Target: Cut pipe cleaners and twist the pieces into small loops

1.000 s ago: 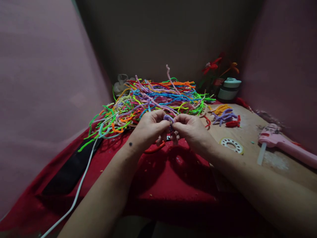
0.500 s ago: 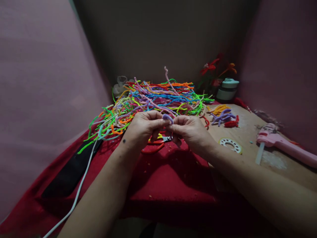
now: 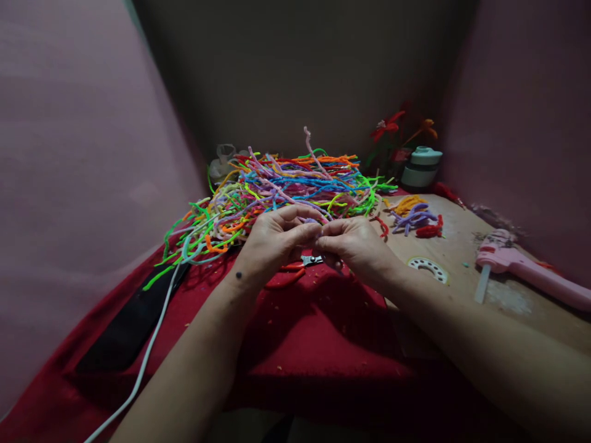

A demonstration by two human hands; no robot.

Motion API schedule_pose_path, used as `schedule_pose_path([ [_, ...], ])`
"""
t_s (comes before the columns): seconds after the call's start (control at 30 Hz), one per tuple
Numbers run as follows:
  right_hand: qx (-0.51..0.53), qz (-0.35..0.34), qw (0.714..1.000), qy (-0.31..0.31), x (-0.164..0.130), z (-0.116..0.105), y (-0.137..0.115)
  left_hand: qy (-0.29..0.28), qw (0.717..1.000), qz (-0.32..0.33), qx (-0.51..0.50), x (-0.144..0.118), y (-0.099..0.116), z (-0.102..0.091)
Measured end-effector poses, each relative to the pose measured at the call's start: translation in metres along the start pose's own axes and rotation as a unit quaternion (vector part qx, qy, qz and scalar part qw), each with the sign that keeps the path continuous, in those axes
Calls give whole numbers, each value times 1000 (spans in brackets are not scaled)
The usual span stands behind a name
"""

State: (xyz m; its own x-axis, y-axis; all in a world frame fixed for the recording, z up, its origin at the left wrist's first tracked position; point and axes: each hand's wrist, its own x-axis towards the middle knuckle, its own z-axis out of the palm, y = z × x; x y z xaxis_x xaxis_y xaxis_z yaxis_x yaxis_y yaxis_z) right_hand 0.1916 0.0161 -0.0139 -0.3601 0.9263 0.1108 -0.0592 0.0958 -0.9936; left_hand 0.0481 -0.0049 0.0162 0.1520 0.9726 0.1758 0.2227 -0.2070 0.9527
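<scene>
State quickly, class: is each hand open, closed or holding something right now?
Left hand: closed, pinching a purple strand, mostly hidden.
Right hand: closed, pinching the same strand.

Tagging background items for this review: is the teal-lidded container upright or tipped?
Upright: the container stands with its lid on top, pale body below.

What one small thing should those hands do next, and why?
Perhaps the left hand and right hand should part slightly while holding the purple fuzzy craft stem. They are pinched together around it, and only a little purple shows between them, so a small gap would probably make its shape easier to check.
</scene>
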Motion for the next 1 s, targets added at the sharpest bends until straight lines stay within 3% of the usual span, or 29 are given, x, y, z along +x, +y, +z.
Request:
schedule_pose_path([
  [0.2,-20,28,999,-7,-2,3,-3,-16,997,29,74,0,1,-3],
  [0.47,-29,27,999,-12,-4,7,-5,-55,985,2,162,-2,9,-11],
  [0.73,-90,36,993,-64,-6,6,-7,-112,984,-31,132,-1,8,-19],
  [1.0,-42,41,996,-66,-5,3,-6,-52,995,-70,51,1,1,-14],
])
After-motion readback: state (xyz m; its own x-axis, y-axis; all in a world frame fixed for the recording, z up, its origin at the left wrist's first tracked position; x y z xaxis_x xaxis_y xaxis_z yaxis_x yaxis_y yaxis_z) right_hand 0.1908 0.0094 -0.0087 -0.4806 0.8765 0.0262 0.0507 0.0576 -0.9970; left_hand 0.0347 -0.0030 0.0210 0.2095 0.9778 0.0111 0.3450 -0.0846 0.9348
